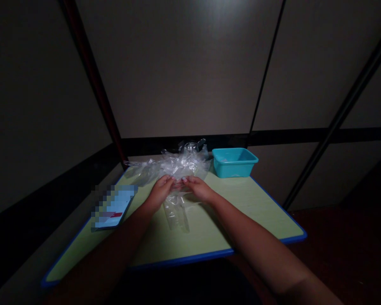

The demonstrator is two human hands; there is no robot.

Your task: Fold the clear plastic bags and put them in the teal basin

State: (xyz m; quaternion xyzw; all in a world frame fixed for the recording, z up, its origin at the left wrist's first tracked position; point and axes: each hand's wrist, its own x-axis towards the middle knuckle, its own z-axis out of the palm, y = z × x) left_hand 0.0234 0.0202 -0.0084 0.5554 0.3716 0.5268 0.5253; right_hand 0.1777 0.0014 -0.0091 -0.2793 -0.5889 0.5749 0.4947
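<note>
My left hand point(161, 189) and my right hand point(198, 188) meet over the middle of the table. Between them they pinch a thin, clear plastic piece point(177, 214), whose lower part hangs toward me in long strips. Whether it is a bag or a glove I cannot tell. Thumbs and fingertips are closed on its upper part, close together. Just beyond my fingers lies a crumpled heap of similar clear plastic point(186, 163), spreading left along the far edge.
A turquoise plastic basket point(233, 170) stands at the far right of the pale green table point(206, 237), which has a blue rim. On the left lies a flat, light-blue item point(119, 207), partly blurred out. Wall panels rise directly behind and to the left.
</note>
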